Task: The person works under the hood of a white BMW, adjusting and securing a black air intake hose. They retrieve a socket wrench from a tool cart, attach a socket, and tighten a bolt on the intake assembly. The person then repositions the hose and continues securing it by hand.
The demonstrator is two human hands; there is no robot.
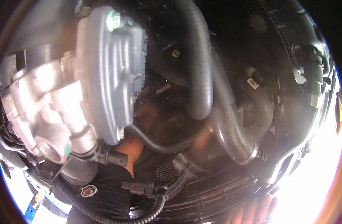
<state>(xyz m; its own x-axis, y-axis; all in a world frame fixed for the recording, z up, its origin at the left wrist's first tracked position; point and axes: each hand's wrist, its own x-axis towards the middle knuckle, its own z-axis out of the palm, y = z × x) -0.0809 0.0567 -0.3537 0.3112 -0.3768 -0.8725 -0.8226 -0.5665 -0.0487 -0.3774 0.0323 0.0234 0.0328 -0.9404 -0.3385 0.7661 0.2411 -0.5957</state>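
Observation:
My left forearm, in a black short sleeve with a round badge, reaches up from the lower left into the engine bay. It passes behind a silver cast-metal housing (44,108) with a ribbed grey cover (113,74). My left hand (147,112) is a dim blur among the dark parts beyond it; its fingers cannot be made out. A thin black hose (159,146) crosses near that wrist. At the bottom right, the fingers of my right hand (251,212) lie side by side on the black front edge, partly cut off by the frame.
A thick black hose (200,74) hangs in front, with another hose (230,127) clamped at its lower end. A corrugated cable sleeve (103,216) and a black connector (141,187) lie low in view. Bright glare fills the right side.

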